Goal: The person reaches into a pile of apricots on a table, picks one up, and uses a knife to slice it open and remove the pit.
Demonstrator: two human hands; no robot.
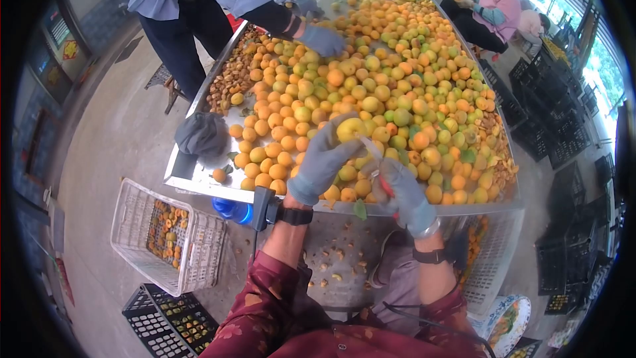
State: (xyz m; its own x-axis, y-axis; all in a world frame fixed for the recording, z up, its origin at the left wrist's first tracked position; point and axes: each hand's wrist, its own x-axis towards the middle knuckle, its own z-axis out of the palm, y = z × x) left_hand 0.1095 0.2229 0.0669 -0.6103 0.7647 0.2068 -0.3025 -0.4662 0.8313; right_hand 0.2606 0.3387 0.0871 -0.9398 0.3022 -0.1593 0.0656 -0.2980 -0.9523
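In my grey-gloved left hand [324, 160] is a yellow apricot [350, 130], held by closed fingers above the front of the fruit pile. My right hand [405, 193], gloved too, is closed around the red handle of a small knife [371, 148]. The blade points up and left, its tip right by the fruit. Beneath both hands lies a broad heap of apricots [371, 96], orange to greenish yellow, on a metal-rimmed table [199, 187]. A dark cloth [202, 135] rests on the left corner of the table.
Across the table a person's gloved hand [322, 40] reaches into the fruit, beside a heap of pits [224, 83]. A white crate [202, 252] with cut fruit stands lower left, near a black crate [149, 331]. Black crates [550, 106] and a seated person [500, 16] are right.
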